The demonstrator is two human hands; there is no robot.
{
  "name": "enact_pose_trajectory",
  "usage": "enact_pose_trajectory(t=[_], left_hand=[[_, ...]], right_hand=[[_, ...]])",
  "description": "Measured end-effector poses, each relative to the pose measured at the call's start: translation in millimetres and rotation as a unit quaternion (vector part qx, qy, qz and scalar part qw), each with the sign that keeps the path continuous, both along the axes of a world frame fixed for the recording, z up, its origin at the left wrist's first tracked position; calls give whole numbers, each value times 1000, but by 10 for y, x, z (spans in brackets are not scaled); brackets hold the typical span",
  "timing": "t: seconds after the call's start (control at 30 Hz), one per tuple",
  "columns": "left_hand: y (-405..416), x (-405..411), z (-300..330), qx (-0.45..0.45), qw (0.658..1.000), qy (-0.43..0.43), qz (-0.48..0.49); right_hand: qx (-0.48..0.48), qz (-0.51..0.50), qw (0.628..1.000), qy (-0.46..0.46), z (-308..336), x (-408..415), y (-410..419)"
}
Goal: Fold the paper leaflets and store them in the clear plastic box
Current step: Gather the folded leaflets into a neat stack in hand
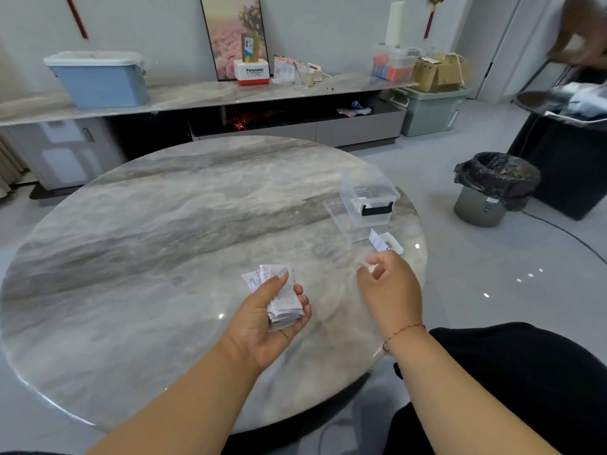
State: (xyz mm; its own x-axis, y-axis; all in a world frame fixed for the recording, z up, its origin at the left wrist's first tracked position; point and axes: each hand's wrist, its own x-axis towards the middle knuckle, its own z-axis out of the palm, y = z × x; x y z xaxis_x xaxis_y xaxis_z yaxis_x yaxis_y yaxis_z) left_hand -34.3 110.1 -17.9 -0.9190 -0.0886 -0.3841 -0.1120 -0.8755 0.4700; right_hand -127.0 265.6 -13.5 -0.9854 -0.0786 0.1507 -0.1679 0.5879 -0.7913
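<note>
On round table [138, 224] at 6 o'clock: left hand [262, 320] grips folded leaflets [282, 297] | right hand [391, 287] curled, pinches something small and blurred | clear box [369, 195] open at 2 o'clock, one leaflet [384, 243] near it | step: storing; next, probably carry bundle to box.

Readable text: one brand only.
"Panasonic" in dark letters on white-and-red box [251, 72], far shelf [197, 93], centre. Print on leaflets [282, 298] and slip by clear box [369, 200] too blurred to read.
</note>
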Motion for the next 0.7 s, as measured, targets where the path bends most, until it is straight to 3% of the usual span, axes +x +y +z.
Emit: enact_pose_trajectory(t=[0.07,0.13,0.23,0.33,0.43,0.57,0.7], left_hand=[[32,-3,-19,8,1000,-7,-10],[53,-2,-26,8,1000,-19,-18],[77,-9,-27,3,999,-28,-21],[92,-19,-40,4,999,-34,-18],[96,-20,-48,1,999,-41,-14],[91,-8,-61,-12,999,-50,-7],[100,-15,-68,-98,994,-43,30]], right_hand=[[10,-91,995,-37,-143,-220,194],[-9,-117,987,-106,-247,-354,277],[62,-107,977,-173,-365,-439,260],[161,-92,967,-174,-466,-450,171],[184,-71,967,-163,-501,-445,126],[74,-43,985,-151,-389,-375,117],[-90,-45,991,-86,-124,-112,19]])
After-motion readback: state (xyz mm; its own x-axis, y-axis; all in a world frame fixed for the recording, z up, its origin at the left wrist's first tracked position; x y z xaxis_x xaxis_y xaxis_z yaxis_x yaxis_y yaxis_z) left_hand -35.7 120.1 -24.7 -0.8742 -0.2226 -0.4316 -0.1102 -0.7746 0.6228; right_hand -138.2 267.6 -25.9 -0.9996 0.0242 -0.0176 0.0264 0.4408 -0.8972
